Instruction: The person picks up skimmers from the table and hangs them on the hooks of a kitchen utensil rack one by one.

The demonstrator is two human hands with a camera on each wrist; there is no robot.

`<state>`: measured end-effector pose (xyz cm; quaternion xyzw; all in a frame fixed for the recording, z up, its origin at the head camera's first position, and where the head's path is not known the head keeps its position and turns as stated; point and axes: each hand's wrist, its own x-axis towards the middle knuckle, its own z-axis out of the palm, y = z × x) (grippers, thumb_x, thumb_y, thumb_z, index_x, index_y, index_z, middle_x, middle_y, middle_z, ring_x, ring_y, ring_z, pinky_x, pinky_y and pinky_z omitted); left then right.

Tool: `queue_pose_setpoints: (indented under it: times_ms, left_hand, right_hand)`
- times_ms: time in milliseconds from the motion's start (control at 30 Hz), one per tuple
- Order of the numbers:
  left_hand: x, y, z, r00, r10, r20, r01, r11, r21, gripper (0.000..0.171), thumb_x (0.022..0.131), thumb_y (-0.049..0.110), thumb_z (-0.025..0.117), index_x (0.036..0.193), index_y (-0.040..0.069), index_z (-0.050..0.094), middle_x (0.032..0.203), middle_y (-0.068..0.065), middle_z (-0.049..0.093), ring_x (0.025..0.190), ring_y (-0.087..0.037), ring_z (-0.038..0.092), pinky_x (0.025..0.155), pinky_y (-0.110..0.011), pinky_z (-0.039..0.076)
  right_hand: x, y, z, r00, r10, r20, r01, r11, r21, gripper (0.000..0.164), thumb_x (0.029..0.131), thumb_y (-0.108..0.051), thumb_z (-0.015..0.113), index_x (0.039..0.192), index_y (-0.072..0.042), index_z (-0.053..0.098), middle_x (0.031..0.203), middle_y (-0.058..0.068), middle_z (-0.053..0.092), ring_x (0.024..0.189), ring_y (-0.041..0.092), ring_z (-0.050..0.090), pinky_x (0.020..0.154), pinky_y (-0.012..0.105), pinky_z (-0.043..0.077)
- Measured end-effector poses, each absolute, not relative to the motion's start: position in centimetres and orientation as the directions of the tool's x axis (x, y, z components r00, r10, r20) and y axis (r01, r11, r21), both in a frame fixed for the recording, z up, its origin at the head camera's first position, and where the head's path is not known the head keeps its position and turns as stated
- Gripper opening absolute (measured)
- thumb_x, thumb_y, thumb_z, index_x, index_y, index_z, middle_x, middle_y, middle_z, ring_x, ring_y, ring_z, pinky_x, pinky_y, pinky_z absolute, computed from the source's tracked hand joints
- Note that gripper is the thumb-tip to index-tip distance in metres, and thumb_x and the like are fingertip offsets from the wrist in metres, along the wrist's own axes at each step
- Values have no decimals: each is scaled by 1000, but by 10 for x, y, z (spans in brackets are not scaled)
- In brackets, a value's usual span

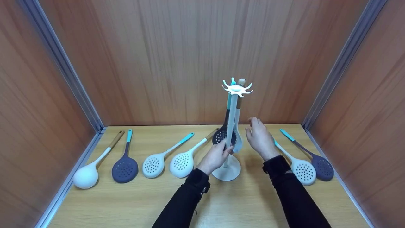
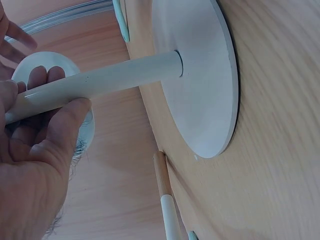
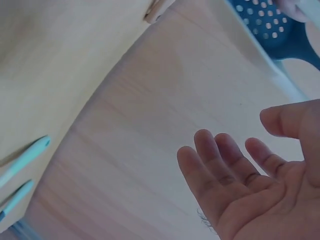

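Note:
My left hand (image 1: 216, 157) grips the pole (image 1: 232, 122) of a white utensil stand, low down above its round base (image 1: 226, 172). The left wrist view shows thumb and fingers curled round the pole (image 2: 125, 75). Curved hooks (image 1: 237, 89) ring the top of the stand. From them hang a dark skimmer (image 1: 219, 136) with a turquoise handle and a white utensil (image 1: 239, 144) with a brown handle, both partly hidden by the pole. Just right of the stand, my right hand (image 1: 261, 139) is raised with relaxed fingers, holding nothing; its palm (image 3: 265, 210) shows bare.
On the table's left lie a white ladle (image 1: 86, 176), a dark skimmer (image 1: 125, 169) and two white skimmers (image 1: 153, 165). Another white skimmer (image 1: 303, 171) and a dark one (image 1: 322, 167) lie at the right, near the side wall (image 1: 364, 110). A wooden panel (image 1: 167, 63) closes the back.

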<state>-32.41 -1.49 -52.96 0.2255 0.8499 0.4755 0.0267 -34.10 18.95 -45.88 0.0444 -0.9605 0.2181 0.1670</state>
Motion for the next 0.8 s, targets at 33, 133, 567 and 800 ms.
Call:
queue_pose_setpoints:
  times_ms: [33, 133, 567, 800]
  left_hand:
    - [-324, -15, -529, -899, 407, 163, 352, 446, 823, 13, 113, 32, 51, 116, 21, 58, 108, -1, 78, 108, -15, 75, 98, -44, 62]
    - [-324, -15, -530, -900, 407, 157, 345, 444, 827, 13, 113, 32, 51, 116, 21, 58, 110, -1, 78, 109, -15, 75, 99, -45, 62]
    - [-327, -15, -531, -897, 411, 162, 355, 453, 817, 13, 113, 32, 51, 113, 21, 58, 107, 0, 78, 107, -13, 74, 98, -42, 62]
    - [-327, -15, -531, -902, 411, 130, 319, 435, 842, 13, 112, 33, 50, 115, 23, 58, 109, 1, 78, 109, -14, 74, 100, -44, 61]
  right_hand:
    - [-341, 191, -460, -941, -10, 338, -153, 904, -398, 35, 108, -23, 58, 139, -8, 52, 126, 16, 65, 98, 31, 70, 74, 43, 62]
    - [-343, 197, -463, -943, -4, 332, -139, 914, -382, 35, 107, -23, 60, 138, -7, 52, 125, 16, 65, 96, 31, 70, 72, 43, 61]
    - [-348, 223, -478, -965, 17, 263, -83, 928, -364, 41, 107, -26, 59, 141, -6, 50, 128, 20, 64, 86, 34, 68, 63, 43, 54]
    - [-350, 232, -485, -980, 67, 186, -5, 932, -363, 47, 107, -29, 57, 148, -7, 47, 145, 23, 58, 109, 44, 68, 76, 54, 59]
